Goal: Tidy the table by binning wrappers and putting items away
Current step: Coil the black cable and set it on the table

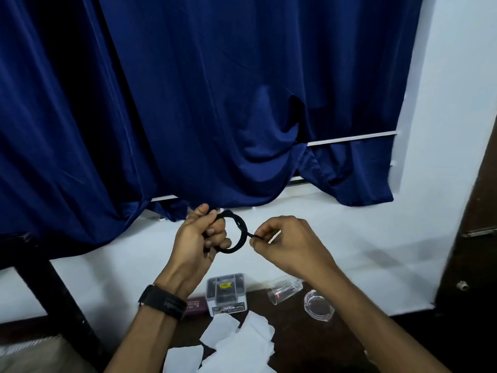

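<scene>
My left hand [200, 239] is raised in front of the wall and grips a coil of black cable [239, 232]. My right hand [285, 238] pinches the loose end of the same cable just to the right of the coil, with a white tip showing between its fingers. Down on the dark table [309, 337] lie several pieces of white paper wrapper [242, 343].
A clear plastic box with a yellow label [226, 293] stands at the table's back edge, a maroon case [195, 305] to its left. A tipped clear glass [283, 290] and a glass ashtray [318, 305] sit to the right. Blue curtain [188, 103] hangs behind; a dark frame [53, 286] stands left.
</scene>
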Tool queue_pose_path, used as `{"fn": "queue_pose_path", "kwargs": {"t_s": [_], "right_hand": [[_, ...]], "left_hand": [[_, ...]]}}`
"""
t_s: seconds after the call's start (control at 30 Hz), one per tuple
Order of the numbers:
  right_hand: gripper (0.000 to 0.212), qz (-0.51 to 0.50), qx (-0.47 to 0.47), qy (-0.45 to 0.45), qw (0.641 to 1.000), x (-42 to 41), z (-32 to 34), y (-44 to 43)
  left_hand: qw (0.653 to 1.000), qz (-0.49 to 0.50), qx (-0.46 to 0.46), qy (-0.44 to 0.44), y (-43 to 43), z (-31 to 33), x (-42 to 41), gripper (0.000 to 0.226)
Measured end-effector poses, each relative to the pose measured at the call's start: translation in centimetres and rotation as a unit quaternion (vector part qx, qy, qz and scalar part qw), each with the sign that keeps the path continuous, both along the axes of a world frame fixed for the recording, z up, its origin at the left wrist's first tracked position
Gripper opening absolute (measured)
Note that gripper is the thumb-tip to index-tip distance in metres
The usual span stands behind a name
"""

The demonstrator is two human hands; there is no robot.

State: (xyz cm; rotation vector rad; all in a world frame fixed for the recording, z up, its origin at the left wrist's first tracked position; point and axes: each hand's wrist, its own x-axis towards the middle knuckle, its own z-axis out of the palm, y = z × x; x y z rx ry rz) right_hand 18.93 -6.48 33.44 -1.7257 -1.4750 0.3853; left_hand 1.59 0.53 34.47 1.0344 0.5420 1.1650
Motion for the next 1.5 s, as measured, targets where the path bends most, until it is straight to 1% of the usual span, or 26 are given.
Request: {"fn": "queue_pose_path", "kwargs": {"t_s": [0.03,0.07,0.1,0.13,0.17,0.23,0.27,0.3,0.33,0.37,0.43,0.5,0.57,0.63,0.7,0.77,0.83,0.9,1.0,1.1,1.17,1.27,1.37,1.43,1.5], "right_hand": [[0.028,0.029,-0.040,0.018,0.999,0.2,0.4,0.2],[0.041,0.074,-0.065,0.065,0.993,0.3,0.7,0.4],[0.055,0.114,-0.073,0.126,0.983,0.1,0.9,0.6],[0.063,0.136,-0.064,0.172,0.974,-0.2,1.0,0.8],[0.061,0.143,-0.041,0.190,0.971,-0.4,1.0,1.0],[0.034,0.133,0.000,0.164,0.977,-0.8,0.8,1.3],[0.022,0.129,0.006,0.155,0.979,-0.9,0.7,1.3],[0.018,0.123,0.003,0.150,0.981,-0.8,0.6,1.3],[0.019,0.115,-0.002,0.147,0.982,-0.8,0.5,1.2],[0.022,0.104,-0.002,0.138,0.985,-0.7,0.4,1.0],[0.024,0.078,0.019,0.109,0.991,-0.4,0.1,0.8],[0.025,0.059,0.033,0.092,0.993,-0.1,-0.2,0.9],[0.026,0.046,0.029,0.068,0.996,0.0,-0.6,1.4],[0.030,0.041,0.027,0.023,0.999,-0.1,-0.9,1.6],[0.026,0.032,0.031,-0.043,0.998,-0.3,-1.0,1.7],[0.018,0.009,0.030,-0.096,0.995,-0.4,-1.1,1.8],[0.013,-0.021,0.030,-0.138,0.990,-0.4,-1.1,1.9],[0.018,-0.040,0.031,-0.154,0.987,-0.5,-0.9,1.7],[0.023,-0.031,0.026,-0.166,0.985,-0.9,-0.5,1.4],[0.018,-0.028,0.035,-0.145,0.988,-1.0,-0.2,1.1],[0.021,-0.033,0.040,-0.141,0.989,-0.8,0.0,1.1],[0.022,-0.027,0.056,-0.136,0.989,-0.7,0.1,1.1],[0.020,-0.004,0.076,-0.110,0.991,-1.1,0.2,1.0],[0.019,0.001,0.079,-0.091,0.993,-1.3,0.2,1.0],[0.021,0.003,0.077,-0.064,0.995,-1.3,-0.1,1.2]], "left_hand": [[1.000,-0.009,-0.011,-0.007,-0.2,0.1,0.1,0.033],[1.000,-0.013,-0.018,-0.010,-0.3,0.1,0.1,0.032],[1.000,-0.017,-0.023,-0.007,-0.4,0.2,0.1,0.031],[0.999,-0.022,-0.026,0.003,-0.6,0.2,0.1,0.030],[0.999,-0.032,-0.030,0.014,-0.7,0.3,0.1,0.028],[0.997,-0.055,-0.041,0.031,-1.1,0.4,0.2,0.022],[0.996,-0.064,-0.040,0.046,-1.3,0.5,0.1,0.018],[0.995,-0.066,-0.029,0.075,-1.4,0.4,0.0,0.013],[0.991,-0.061,-0.005,0.117,-1.5,0.4,-0.3,0.006],[0.984,-0.048,0.023,0.171,-1.6,0.3,-0.6,0.007],[0.961,-0.012,0.079,0.263,-1.7,0.1,-1.4,0.030],[0.949,0.030,0.099,0.299,-1.8,0.3,-1.9,0.044],[0.938,0.079,0.108,0.319,-1.9,0.6,-2.0,0.045],[0.929,0.137,0.126,0.319,-1.9,1.0,-1.9,0.044],[0.927,0.178,0.139,0.298,-2.2,1.4,-1.6,0.046],[0.943,0.172,0.123,0.256,-3.1,2.0,-1.1,0.043],[0.964,0.130,0.084,0.217,-4.4,2.2,-0.6,0.037],[0.973,0.082,0.049,0.210,-5.3,1.7,0.0,0.041],[0.974,0.038,0.008,0.222,-5.7,0.5,0.8,0.055],[0.984,0.047,-0.014,0.174,-5.6,-0.2,1.9,0.067],[0.985,0.092,0.003,0.143,-5.6,-0.7,2.4,0.072],[0.968,0.189,0.073,0.147,-5.5,-1.7,3.0,0.075],[0.933,0.288,0.119,0.181,-5.0,-2.6,3.5,0.075],[0.918,0.324,0.136,0.182,-5.0,-2.9,3.7,0.074],[0.892,0.361,0.173,0.208,-4.8,-3.2,3.7,0.073]]}}
